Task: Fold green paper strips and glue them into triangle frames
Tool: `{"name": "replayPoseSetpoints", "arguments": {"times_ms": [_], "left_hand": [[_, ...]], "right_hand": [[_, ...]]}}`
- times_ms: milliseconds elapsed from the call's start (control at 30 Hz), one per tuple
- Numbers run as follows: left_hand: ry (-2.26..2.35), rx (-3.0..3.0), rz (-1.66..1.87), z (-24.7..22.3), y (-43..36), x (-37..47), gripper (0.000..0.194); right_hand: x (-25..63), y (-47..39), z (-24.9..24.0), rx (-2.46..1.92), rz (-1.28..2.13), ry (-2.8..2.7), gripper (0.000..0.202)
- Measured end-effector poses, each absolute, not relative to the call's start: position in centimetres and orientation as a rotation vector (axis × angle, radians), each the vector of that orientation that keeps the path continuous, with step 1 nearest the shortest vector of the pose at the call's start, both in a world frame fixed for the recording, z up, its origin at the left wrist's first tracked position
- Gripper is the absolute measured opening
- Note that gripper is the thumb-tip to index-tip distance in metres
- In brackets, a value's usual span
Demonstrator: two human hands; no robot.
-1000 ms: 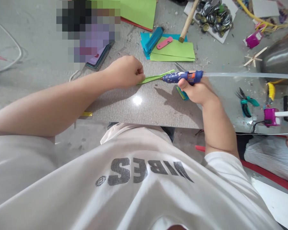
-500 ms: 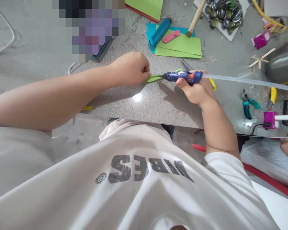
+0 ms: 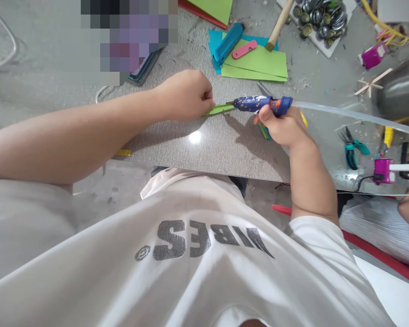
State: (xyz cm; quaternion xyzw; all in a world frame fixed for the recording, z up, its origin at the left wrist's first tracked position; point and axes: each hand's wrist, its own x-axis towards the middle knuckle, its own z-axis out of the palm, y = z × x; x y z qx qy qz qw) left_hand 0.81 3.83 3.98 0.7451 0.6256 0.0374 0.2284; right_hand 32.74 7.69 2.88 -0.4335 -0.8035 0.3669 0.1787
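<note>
Over the near side of the tabletop (image 3: pixel 172 147), the left hand (image 3: pixel 189 95) pinches a green strip (image 3: pixel 221 109) reaching right, and the right hand (image 3: pixel 288 129) grips a blue glue gun (image 3: pixel 254 103), its nozzle (image 3: pixel 230 103) at the strip; green sheets (image 3: pixel 267 66) lie farther back.

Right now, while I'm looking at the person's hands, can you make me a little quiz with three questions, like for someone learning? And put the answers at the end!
1. Pick one. What is the right hand holding?
A) teal pliers
B) a blue glue gun
C) a bottle cap

2. True or false? The left hand is pinching a light green strip.

3. Fill the gap: the long whitish stick comes out of the ____ end of the blue glue gun.

Key: 1. B. 2. True. 3. Back, the end away from the nozzle.
</note>
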Motion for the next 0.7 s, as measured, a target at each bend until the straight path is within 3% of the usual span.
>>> {"name": "replayPoseSetpoints", "arguments": {"times_ms": [233, 600, 700], "left_hand": [[1.803, 2.035, 0.142, 4.5, 4.9, -0.4, 0.041], [1.700, 2.095, 0.051, 5.2, 3.6, 0.2, 0.035], [1.701, 2.144, 0.015, 4.8, 3.3, 0.5, 0.033]], "right_hand": [[33.6, 9.6, 4.4, -1.158, 1.164, -1.800, 0.094], [36.1, 12.7, 1.8, -1.137, 0.897, -1.643, 0.062], [35.2, 11.9, 1.8, -1.165, 0.835, -1.663, 0.065]]}}
